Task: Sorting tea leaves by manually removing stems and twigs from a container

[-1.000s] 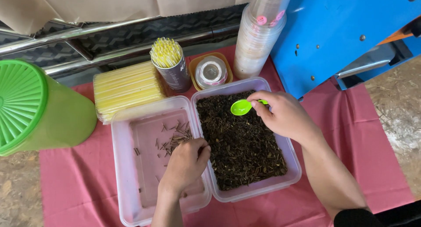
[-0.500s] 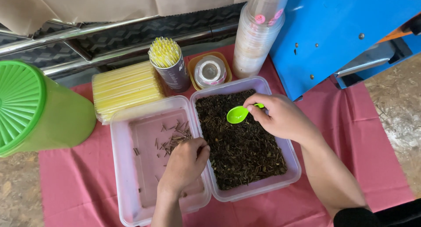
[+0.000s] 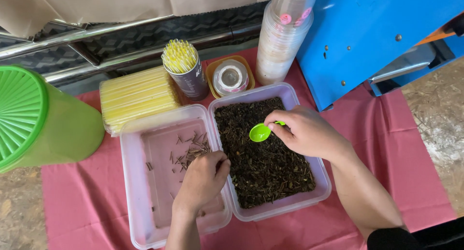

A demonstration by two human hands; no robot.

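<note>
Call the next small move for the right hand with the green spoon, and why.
Probably dip the green spoon into the dark dried leaves. The right hand holds it just above the surface with its bowl empty, while the left hand rests at the wall between the two tubs, beside the small pile of sticks.

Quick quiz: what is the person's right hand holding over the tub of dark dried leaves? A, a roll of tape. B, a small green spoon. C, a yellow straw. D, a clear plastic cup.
B: the right hand pinches the handle of a small green spoon, its bowl just over the dark dried leaves.
</note>
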